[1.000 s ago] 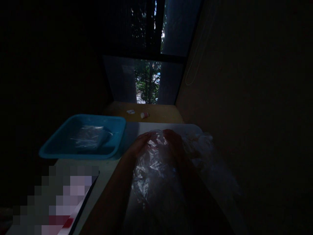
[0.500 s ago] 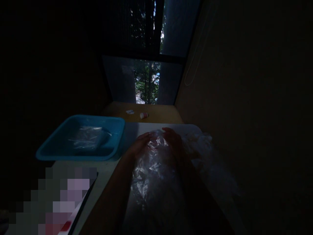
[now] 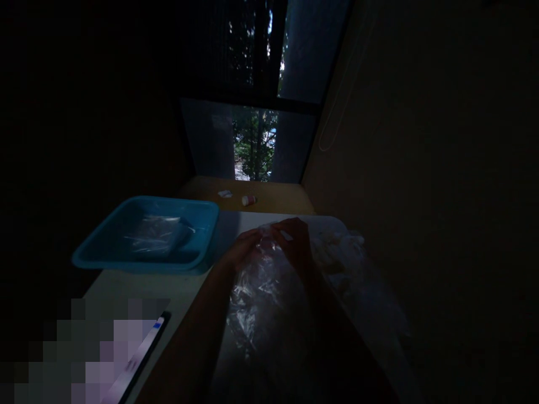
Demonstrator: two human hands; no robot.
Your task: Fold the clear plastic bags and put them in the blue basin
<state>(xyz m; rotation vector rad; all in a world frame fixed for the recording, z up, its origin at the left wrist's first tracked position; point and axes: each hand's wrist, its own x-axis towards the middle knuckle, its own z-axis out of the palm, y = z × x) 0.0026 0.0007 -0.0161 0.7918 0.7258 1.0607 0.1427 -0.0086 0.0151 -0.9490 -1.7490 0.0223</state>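
A clear, crinkled plastic bag [image 3: 252,297] lies lengthwise on the white table [image 3: 185,292] between my forearms, its surface catching the window light. At its far end, my left hand [image 3: 246,247] grips the plastic with bent fingers. My right hand [image 3: 295,238] pinches the same end from the other side, thumb and fingers close to the left fingertips. Whatever the bag contains is too dark to make out. Just right of my right hand lies a heap of thin, crumpled plastic [image 3: 343,252].
A blue plastic basin [image 3: 206,247] holding a clear-wrapped packet [image 3: 158,235] stands at the left. A lit screen [image 3: 138,359], partly blurred, is at lower left. Beyond the table, a small bottle [image 3: 248,200] and a white scrap [image 3: 224,193] lie on a ledge below the window.
My right hand has turned inward and drawn its fingers over the bag's far end, near my left fingers. The view has shifted slightly.
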